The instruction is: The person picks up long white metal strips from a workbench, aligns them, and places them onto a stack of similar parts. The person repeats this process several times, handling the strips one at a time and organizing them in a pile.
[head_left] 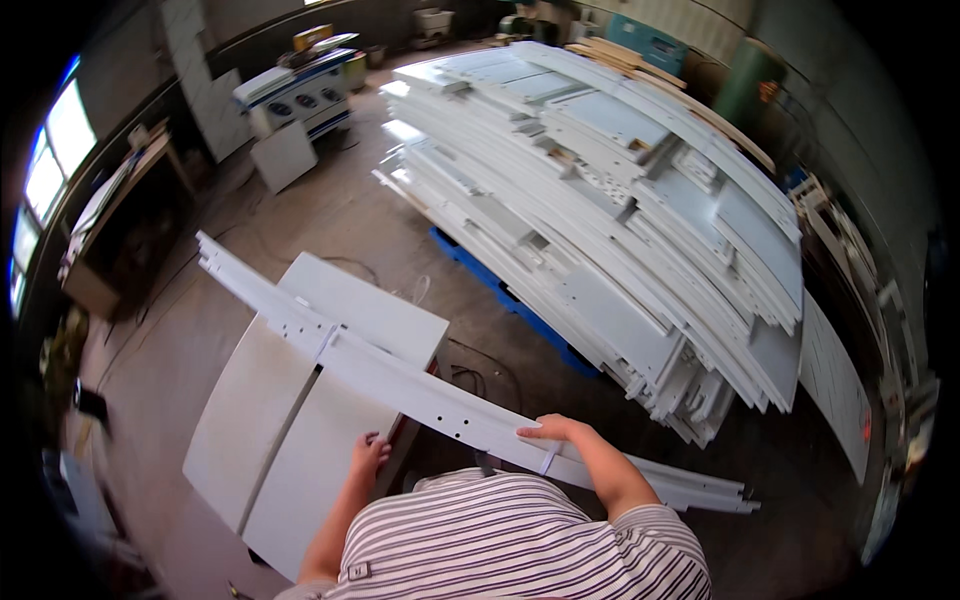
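A long bundle of white panel strips (410,390) lies slantwise before me, tied with pale straps near each end. Its left part rests across the white boards, while its right part extends past my body. My right hand (553,428) grips the bundle's far edge, close to the right strap (549,458). Over the white board (300,480), on the near side of the bundle, my left hand (370,453) is raised with loosely bent fingers. It is apart from the bundle, and I see nothing in it.
A big stack of white panels (600,200) lies on a blue pallet (500,290) beyond the bundle. Cables (480,370) run over the floor between them. A white machine with round dials (300,100) stands at the far left, and a wooden bench (125,210) at the left wall.
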{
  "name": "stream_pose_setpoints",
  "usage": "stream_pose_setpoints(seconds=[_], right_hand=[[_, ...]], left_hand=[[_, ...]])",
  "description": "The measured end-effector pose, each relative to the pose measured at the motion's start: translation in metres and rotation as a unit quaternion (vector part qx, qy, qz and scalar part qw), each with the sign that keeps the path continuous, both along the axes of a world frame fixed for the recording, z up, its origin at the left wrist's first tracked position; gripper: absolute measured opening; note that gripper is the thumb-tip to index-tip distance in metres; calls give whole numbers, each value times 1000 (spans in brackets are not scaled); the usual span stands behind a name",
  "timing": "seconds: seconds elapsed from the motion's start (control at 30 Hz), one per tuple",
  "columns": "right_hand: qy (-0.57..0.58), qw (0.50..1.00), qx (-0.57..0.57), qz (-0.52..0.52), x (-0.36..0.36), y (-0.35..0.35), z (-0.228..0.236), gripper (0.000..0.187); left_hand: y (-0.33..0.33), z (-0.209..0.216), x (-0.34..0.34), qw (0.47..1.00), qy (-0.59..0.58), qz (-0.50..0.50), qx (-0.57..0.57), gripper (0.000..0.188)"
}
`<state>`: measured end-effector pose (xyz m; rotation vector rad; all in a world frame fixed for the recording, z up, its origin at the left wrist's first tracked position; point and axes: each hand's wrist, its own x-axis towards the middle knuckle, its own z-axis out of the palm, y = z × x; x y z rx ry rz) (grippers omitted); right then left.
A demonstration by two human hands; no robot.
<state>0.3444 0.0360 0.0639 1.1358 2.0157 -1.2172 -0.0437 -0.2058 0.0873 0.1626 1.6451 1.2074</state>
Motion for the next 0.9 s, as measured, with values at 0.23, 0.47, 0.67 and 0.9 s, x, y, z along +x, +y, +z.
stream_pose_setpoints(seconds=[0.23,0.47,0.67,0.9], right_hand=[[45,998,2,-35,-9,-8,19,90],[72,997,31,-18,-3,-4,-13,85],[43,997,-1,-57,-5,-7,-42,80],[-4,994,5,-111,-16,-7,-15,88]], left_hand=[[52,-7,-2,994,-22,104,-16,46],[87,-25,-30,981,-61,175,-57,57],[116,-41,-75,972,-85,217,14,60],[143,-55,-122,888,-301,128,324,75]])
